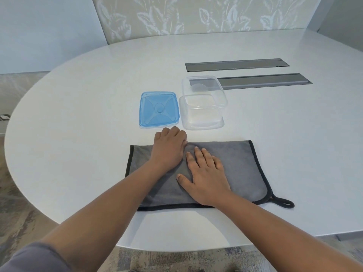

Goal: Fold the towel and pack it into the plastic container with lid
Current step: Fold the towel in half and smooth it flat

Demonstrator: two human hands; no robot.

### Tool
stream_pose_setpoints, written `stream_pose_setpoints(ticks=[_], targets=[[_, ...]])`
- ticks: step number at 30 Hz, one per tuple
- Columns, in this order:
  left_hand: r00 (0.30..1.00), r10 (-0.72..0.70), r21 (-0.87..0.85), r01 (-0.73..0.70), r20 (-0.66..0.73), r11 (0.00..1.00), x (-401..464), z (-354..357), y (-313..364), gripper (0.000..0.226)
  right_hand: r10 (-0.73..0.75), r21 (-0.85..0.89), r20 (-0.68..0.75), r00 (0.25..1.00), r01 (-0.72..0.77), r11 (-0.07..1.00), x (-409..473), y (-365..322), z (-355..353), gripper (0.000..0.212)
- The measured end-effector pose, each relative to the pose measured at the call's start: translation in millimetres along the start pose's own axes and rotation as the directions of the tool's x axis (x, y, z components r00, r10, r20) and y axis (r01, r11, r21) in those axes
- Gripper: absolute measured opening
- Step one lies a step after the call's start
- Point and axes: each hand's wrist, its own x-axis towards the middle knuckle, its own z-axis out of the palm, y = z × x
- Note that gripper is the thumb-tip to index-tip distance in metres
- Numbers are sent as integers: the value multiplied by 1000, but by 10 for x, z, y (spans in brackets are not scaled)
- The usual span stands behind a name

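- Lid (159, 109): blue, rigid, at 11 o'clock from the towel.
- Left hand (168, 147): curled at the far hem, perhaps pinching it.
- Towel (238, 169): soft, limp, on the bench (78, 114); grip corners.
- Right hand (206, 171): flat, fingers spread.
- Container (203, 107): clear, light, at 12 o'clock.

Single head-worn wide-angle view, looking forward and down from the person's near side of the table (78, 95). Both forearms enter from the bottom edge. The wall (196, 14) closes the top. Near range.

White oval table (82, 99) before a leaf-patterned wall panel (196, 14), over mottled carpet (17, 218).
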Motion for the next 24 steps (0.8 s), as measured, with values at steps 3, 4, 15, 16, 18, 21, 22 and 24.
stream_pose_setpoints(ticks=[3,4,15,16,18,21,22,24], targets=[[995,92,7,-92,-41,996,-166,7,40,12,11,44,18,1000,-12,999,42,30,-19,82],[995,98,-11,-98,-20,995,-218,3,40,14,10,55,22,1000,-12,998,59,51,-32,82],[930,-30,22,23,365,999,-632,-137,-422,71,293,-21,44,955,-292,956,94,623,-136,94],[927,-59,42,47,369,998,-644,-148,-470,75,322,-22,39,946,-321,947,81,695,-154,96],[922,-105,84,79,373,993,-652,-170,-532,81,370,-17,31,929,-370,929,57,823,-191,98],[915,-156,119,120,372,986,-652,-182,-558,86,389,-1,17,921,-389,921,37,909,-215,99],[913,-173,125,136,370,983,-644,-182,-558,86,385,2,12,923,-385,923,33,912,-213,99],[900,-219,130,183,377,974,-622,-181,-558,85,380,8,7,925,-380,925,29,914,-200,99]])
